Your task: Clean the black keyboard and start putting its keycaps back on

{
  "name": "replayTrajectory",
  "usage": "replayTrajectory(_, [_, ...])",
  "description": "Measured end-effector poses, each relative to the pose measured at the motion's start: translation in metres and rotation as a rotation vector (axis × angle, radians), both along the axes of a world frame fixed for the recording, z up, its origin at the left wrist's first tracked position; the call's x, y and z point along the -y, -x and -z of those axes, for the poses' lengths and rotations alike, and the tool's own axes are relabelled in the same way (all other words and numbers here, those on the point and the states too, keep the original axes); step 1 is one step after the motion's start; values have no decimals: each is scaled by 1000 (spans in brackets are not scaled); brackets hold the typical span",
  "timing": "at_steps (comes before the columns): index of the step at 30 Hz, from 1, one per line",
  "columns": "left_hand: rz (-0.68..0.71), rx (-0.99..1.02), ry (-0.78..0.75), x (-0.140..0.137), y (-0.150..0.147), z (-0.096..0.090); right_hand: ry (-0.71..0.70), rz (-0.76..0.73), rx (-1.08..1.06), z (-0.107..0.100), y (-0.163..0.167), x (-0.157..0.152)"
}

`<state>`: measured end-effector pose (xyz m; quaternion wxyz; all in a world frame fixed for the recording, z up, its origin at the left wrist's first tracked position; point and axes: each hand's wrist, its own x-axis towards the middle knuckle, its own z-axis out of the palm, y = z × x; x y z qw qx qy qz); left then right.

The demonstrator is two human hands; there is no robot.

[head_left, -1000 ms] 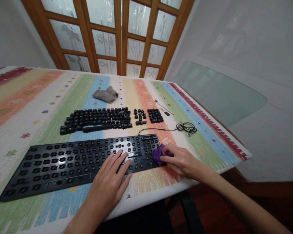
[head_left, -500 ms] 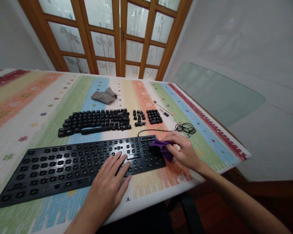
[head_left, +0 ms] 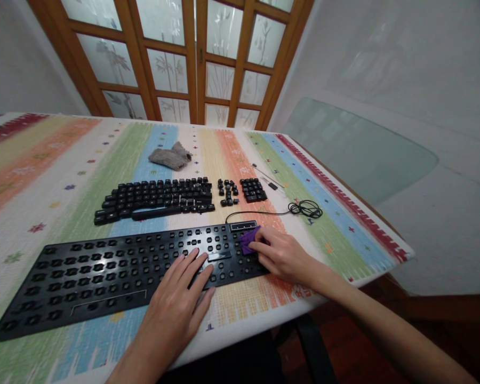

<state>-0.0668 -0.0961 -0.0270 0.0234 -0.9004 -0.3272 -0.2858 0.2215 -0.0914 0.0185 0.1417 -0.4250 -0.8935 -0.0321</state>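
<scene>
A black keyboard base (head_left: 132, 272), stripped of its keycaps, lies along the near side of the table. My left hand (head_left: 180, 304) rests on its lower middle edge, fingers spread and palm down. Between the fingers of my right hand (head_left: 282, 253) is a bunched purple cloth (head_left: 248, 241), pressed against the number-pad end of the base. The cloth and hand hide part of that end. Behind the base, the loose black keycaps (head_left: 160, 198) are laid out in keyboard order, with the number-pad keycaps (head_left: 253, 190) in their own block.
The keyboard's cable (head_left: 306, 209) is coiled at the right. Near it lie a thin rod-like tool (head_left: 266, 175) and a small black piece (head_left: 272, 186). A grey cloth (head_left: 171, 157) sits farther back. Striped cloth covers the table (head_left: 52, 213); a wall (head_left: 444, 224) stands to the right.
My right hand has moved left with the purple cloth, which now sits further in on the number-pad area. My left hand stays in place on the base.
</scene>
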Motion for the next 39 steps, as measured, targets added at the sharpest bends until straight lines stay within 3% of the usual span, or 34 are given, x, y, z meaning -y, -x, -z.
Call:
replayTrajectory(7, [1,4,8,0,0,-1,195,-15,-35,-5,3,-18])
replayTrajectory(11, [-1,23,11,0,0,0,334,31,-304,-6,2,-41])
replayTrajectory(15, [0,32,-3,0,-1,0,184,251,-505,-6,0,-47])
replayTrajectory(18, [2,28,-2,0,-1,0,31,214,-561,-6,2,-37])
replayTrajectory(23, [-2,19,-8,0,-1,1,6,-5,-298,7,5,-24])
replayTrajectory(30, [7,14,-7,0,-1,2,-66,93,-102,13,7,-15])
replayTrajectory(34, [-1,26,-1,0,-1,2,25,148,-98,8,12,-16])
replayTrajectory(39, [-3,29,-18,-1,-1,2,329,226,-481,4,8,-40])
